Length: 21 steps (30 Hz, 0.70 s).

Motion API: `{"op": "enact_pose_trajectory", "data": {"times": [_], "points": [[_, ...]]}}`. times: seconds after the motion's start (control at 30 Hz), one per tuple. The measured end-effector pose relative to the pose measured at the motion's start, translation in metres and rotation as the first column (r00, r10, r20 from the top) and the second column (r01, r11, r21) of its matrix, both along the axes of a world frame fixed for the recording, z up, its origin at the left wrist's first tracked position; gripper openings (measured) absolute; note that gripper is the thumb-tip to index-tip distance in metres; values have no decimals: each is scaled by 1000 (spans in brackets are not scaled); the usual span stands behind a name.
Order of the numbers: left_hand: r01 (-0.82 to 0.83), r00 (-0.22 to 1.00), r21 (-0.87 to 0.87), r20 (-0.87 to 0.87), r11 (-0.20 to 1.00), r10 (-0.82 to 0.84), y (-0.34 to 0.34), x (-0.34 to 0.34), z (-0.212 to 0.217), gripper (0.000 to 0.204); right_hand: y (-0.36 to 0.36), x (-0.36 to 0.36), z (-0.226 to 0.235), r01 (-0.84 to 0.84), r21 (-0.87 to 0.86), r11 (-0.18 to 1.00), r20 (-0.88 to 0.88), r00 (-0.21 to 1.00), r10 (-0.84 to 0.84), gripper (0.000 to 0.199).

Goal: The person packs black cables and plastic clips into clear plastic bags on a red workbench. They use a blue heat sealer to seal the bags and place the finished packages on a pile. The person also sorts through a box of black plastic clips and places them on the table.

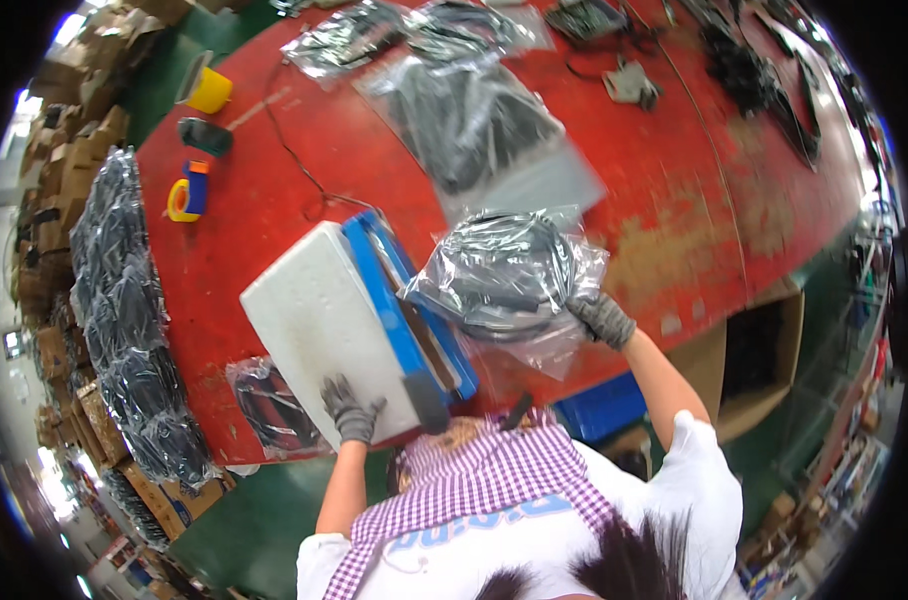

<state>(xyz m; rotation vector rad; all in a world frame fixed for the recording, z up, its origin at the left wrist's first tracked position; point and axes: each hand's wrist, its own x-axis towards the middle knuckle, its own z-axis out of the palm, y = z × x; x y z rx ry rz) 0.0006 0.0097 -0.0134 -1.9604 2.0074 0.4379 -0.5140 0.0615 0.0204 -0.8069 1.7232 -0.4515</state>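
Clear plastic bag (pixel 504 262), dark coil (pixel 489 325) already inside, lies beside blue frame (pixel 382 283); our right hand (pixel 602 318) grips bag's edge, our left hand (pixel 352 408) rests spread on white block (pixel 319 305). Bag sealed? We cannot tell.

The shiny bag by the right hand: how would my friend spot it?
Find the big worn red table. Just right of the long blue frame is a clear shiny plastic bag of dark coils. It's the only bag a gray-gloved right hand holds.

Blue bin (pixel 606 408) partly hidden beneath red table (pixel 674 170), dark hair (pixel 636 562) cut off below.
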Motion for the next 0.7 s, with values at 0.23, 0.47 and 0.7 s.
{"op": "enact_pose_trajectory", "data": {"times": [0.23,0.47,0.7], "points": [[-33,998,77,52,996,29,-8,-12,16,112,32,-28,-20,-280,195,940,-479,809,341,33],[-18,998,27,53,999,17,-7,-4,2,112,-139,-79,19,329,-359,873,-75,923,-379,33],[-25,995,62,99,998,19,-11,-12,16,116,-373,-86,-35,790,20,613,606,479,-636,45]]}}
